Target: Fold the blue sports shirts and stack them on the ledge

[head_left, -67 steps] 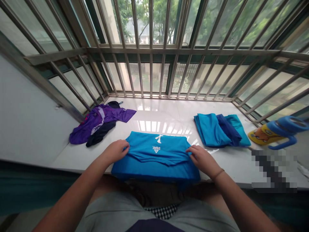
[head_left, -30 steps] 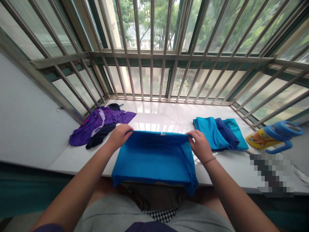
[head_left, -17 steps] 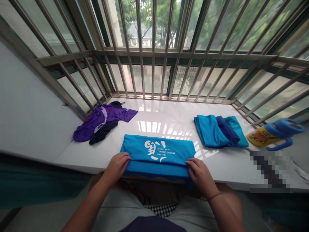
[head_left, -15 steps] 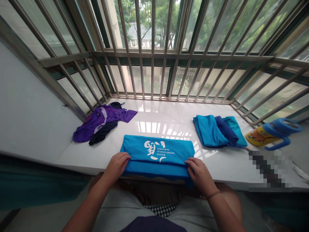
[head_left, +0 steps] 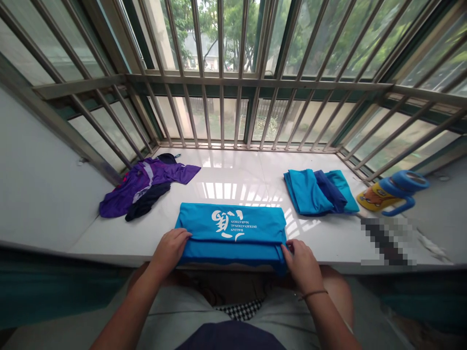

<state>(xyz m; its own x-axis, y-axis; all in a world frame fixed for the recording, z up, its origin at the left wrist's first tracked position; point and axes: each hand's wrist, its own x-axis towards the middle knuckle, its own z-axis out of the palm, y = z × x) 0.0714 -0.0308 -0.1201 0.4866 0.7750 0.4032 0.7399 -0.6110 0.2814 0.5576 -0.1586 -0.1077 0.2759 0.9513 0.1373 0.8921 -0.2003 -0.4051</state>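
Note:
A blue T-shirt [head_left: 233,250] lies folded into a wide strip along the front edge of the white sill. Its white print, with the words "Dalian International Marathon", faces up and reads upside down from here. At the left end of the fold, my left hand [head_left: 171,250] is closed on the fabric, fingertips on top. My right hand [head_left: 302,262] pinches the right end between thumb and fingers; a thin band circles that wrist. Some of the shirt's lower part hangs over the sill's edge. The undersides of the folds are hidden.
Purple and dark clothing [head_left: 146,187] lies crumpled at the left. Folded blue and teal garments [head_left: 317,192] rest at the right, beside a yellow and blue bottle [head_left: 392,192] on its side. A blurred-out dark object [head_left: 386,243] lies nearer. Metal window bars [head_left: 239,116] border the sill [head_left: 233,167].
The whole view has shifted slightly, so things appear further left. My right hand's fingers have moved outward to the shirt's right edge. My left hand stays on its end.

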